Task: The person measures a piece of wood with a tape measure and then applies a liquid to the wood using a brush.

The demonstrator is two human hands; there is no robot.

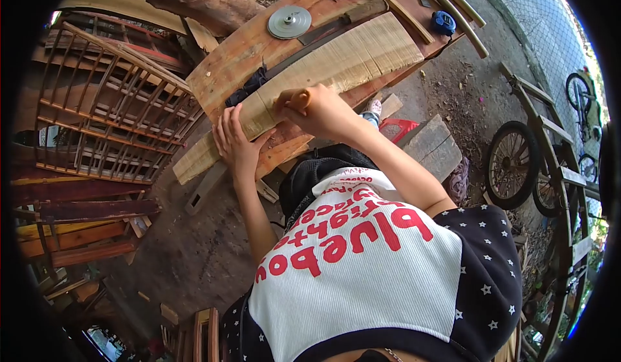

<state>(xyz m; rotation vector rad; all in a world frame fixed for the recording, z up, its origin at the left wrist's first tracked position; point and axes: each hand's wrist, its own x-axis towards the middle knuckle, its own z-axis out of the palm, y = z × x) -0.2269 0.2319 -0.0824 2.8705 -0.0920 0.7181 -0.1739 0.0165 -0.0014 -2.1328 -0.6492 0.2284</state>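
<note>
A long pale wooden board (343,61) lies across the workbench, with saw marks over its surface. My right hand (321,111) is closed around a brown, round-ended wooden handle (299,98) just above the board's middle. Whatever tool this handle belongs to is hidden behind the fist. Further left, my left hand (235,141) rests on the board near its narrow end, fingers stretched out and thumb apart. Beyond the fingertips sits a dark cloth-like bundle (249,85) along the board's far edge.
On the reddish workbench (223,58) are a grey metal disc (289,22), a blue tape measure (443,22) and wooden strips (398,6). A slatted wooden frame (110,110) leans at left. At right stand a wheel (512,165) and a wooden ladder-like frame (572,176).
</note>
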